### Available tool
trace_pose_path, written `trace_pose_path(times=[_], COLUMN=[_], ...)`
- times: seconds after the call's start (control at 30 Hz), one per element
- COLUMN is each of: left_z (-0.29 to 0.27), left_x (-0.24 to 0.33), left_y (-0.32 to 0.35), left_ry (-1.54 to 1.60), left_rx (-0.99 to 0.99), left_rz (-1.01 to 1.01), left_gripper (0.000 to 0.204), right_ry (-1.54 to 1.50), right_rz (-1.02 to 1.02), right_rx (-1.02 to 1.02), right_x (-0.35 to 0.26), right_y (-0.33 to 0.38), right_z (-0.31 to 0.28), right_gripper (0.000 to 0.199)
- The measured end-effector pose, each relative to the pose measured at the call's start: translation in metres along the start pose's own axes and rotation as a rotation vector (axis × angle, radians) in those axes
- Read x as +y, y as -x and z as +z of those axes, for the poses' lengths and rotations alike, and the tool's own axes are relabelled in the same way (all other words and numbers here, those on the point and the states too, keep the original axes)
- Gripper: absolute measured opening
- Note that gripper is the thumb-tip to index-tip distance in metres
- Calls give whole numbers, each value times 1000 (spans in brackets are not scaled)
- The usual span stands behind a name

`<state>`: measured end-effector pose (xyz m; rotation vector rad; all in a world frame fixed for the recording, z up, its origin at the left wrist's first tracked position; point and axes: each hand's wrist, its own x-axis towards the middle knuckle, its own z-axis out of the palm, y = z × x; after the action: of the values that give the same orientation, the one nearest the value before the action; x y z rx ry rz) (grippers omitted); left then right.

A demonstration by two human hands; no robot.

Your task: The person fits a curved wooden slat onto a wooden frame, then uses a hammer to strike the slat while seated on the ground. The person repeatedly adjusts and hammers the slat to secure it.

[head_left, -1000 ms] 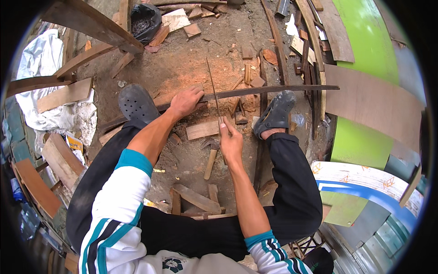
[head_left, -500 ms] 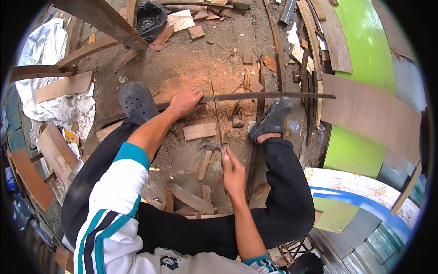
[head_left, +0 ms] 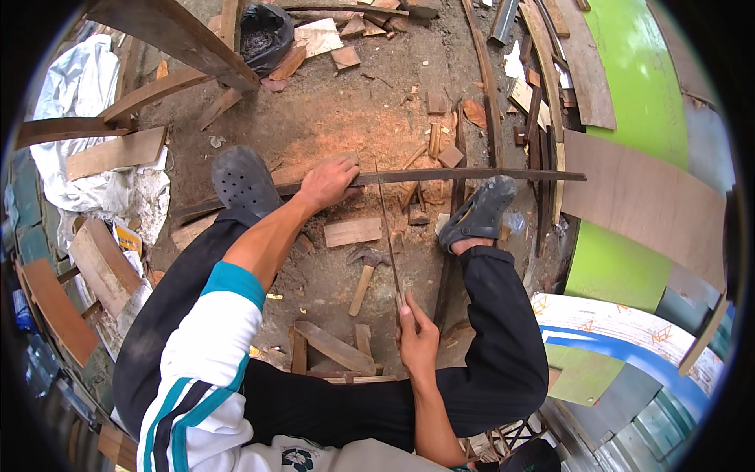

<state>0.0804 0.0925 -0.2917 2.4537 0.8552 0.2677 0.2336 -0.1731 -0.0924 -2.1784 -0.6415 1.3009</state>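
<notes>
A long, thin, dark wooden strip (head_left: 535, 174) lies crosswise in front of me, between my two feet in grey clogs. My left hand (head_left: 330, 182) is closed over it, pressing it just left of the cutting spot. My right hand (head_left: 418, 338) grips the near end of a handsaw (head_left: 388, 228); its handle is mostly hidden in the fingers. Seen nearly edge-on, the blade reaches away from me, and its far tip meets the strip right beside my left hand. Below the strip, a claw hammer (head_left: 362, 291) rests on the ground near a short wooden block (head_left: 352, 231).
Orange sawdust (head_left: 338, 130) covers the dirt beyond the strip. Offcuts and long boards (head_left: 546, 86) lie at the right, beside green panels (head_left: 617, 266). A wooden frame (head_left: 177, 39) rises at upper left near a black bag (head_left: 266, 38). White sacking (head_left: 75, 86) lies far left.
My right hand has drawn the saw back toward my body, so less blade extends past the strip. My left hand still holds the strip. The whole view has shifted slightly.
</notes>
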Motion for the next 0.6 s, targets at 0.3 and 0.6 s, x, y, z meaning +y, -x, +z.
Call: trace_pose_path(times=[0.3,0.6], left_z=[-5,-3], left_x=[2,-7], left_y=[1,-5], left_ry=[-19,-4], left_rx=[-47,-28], left_rz=[1,-11], left_gripper=[37,35], right_ry=[26,9], right_rz=[143,-72], right_rx=[-33,36], right_x=[-12,-13], right_y=[5,-89], right_z=[1,41], right_gripper=[48,47])
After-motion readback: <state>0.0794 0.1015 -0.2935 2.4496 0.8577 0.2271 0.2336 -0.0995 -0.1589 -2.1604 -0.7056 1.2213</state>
